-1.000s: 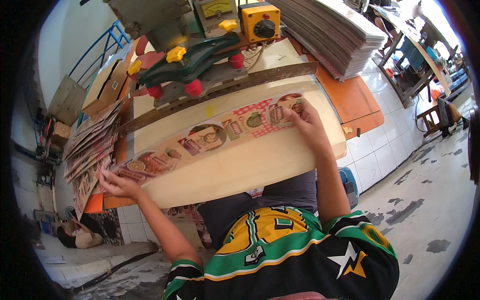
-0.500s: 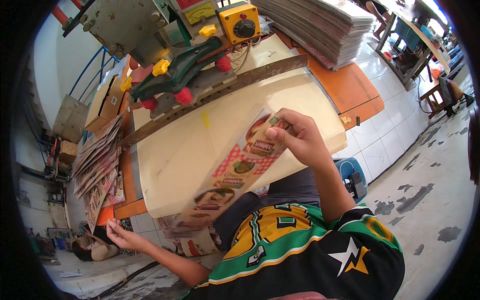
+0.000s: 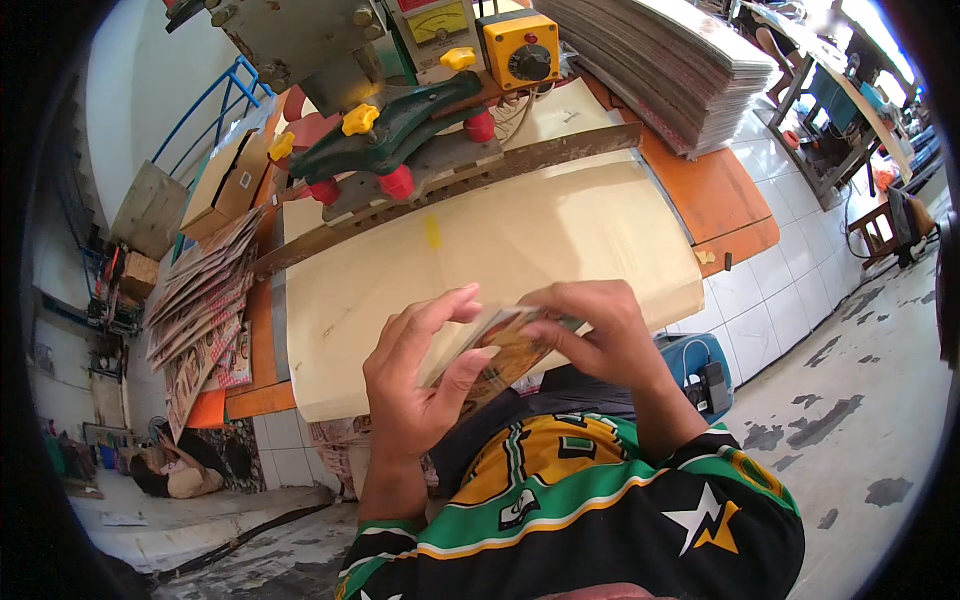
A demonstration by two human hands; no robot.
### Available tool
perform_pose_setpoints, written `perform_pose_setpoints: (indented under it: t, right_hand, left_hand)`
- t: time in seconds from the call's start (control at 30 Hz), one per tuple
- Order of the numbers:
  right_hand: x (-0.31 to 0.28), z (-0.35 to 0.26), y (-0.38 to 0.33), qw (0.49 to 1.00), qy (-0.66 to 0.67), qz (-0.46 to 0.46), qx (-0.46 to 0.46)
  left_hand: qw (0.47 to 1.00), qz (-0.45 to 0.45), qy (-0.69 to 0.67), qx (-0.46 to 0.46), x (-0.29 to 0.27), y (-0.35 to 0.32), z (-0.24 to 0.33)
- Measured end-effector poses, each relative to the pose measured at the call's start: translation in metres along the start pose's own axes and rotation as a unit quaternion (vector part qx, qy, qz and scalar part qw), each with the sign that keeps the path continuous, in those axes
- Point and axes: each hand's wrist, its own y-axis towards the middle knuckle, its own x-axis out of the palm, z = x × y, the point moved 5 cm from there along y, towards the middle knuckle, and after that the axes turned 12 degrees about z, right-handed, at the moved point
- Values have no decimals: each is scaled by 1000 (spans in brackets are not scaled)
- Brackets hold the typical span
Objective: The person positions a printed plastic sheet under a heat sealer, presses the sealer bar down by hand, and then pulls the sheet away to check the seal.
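My right hand (image 3: pixel 597 325) pinches one end of a printed plastic strip (image 3: pixel 512 358), with its thumb in front. The strip is held up close to my body. It shows in a narrow, tilted view, with its lower part running down toward my lap. At its other side is my left hand (image 3: pixel 415 365), raised with the fingers curved and spread from the thumb. The left thumb tip is beside the strip; whether it touches cannot be made out. Beyond both hands lies the cream sheet (image 3: pixel 365 300) covering the machine's work table.
A long metal bar (image 3: pixel 560 148) crosses the table under a green clamp arm (image 3: pixel 400 130) with yellow knobs. A yellow control box (image 3: pixel 520 50) stands behind. Printed strips (image 3: pixel 200 290) are piled at left, a tall stack of sheets (image 3: pixel 660 65) at far right. A blue bin (image 3: pixel 715 350) is low at right.
My left hand has come up from the lower left to the strip. My right hand has moved down and nearer to me, and the stretched-out strip now shows at a steeper angle.
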Motion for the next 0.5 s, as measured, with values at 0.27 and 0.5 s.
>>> perform_pose_setpoints:
  t: [0.27, 0.5]
  right_hand:
    - [14, -3, -9, 998, 12, -51, -28]
    - [28, -6, -14, 996, 53, -75, -14]
  left_hand:
    - [999, 21, -11, -47, 9, 0, 12]
    - [998, 55, -20, 1, 0, -14, 1]
